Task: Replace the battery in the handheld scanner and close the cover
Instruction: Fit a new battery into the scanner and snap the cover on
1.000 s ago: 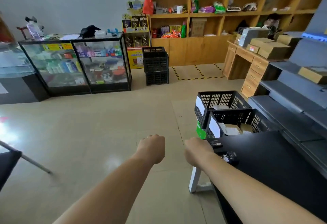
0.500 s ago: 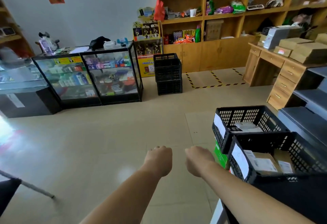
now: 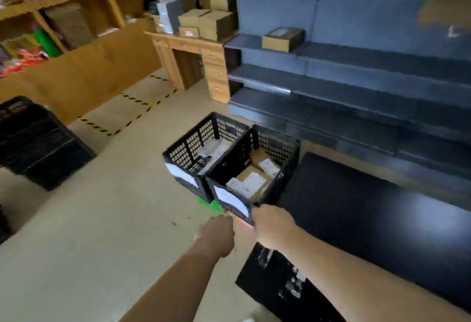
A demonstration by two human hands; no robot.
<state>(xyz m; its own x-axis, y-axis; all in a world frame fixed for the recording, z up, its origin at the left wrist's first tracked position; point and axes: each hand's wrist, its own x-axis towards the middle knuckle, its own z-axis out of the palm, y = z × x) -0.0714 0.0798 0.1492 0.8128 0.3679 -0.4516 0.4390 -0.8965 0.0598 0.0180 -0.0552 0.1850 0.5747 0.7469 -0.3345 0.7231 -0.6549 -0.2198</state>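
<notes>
The whole view is motion-blurred. My left hand and my right hand are held out side by side, backs up and fingers curled under, with nothing visible in either. My right hand hovers over the near-left corner of a black table. Below my right forearm, small dark objects with pale specks lie on that corner. They may be the scanner and its parts, but they are too blurred to make out. No battery or cover can be identified.
Two black slatted crates holding labelled parcels stand just beyond my hands, against the table. Grey shelving runs along the right. A wooden desk stacked with cardboard boxes stands behind. A stack of black crates sits at the left.
The view has swung sharply right, from the glass counters to the grey shelving and black table. Both fists stay together in front, now at the table's corner.
</notes>
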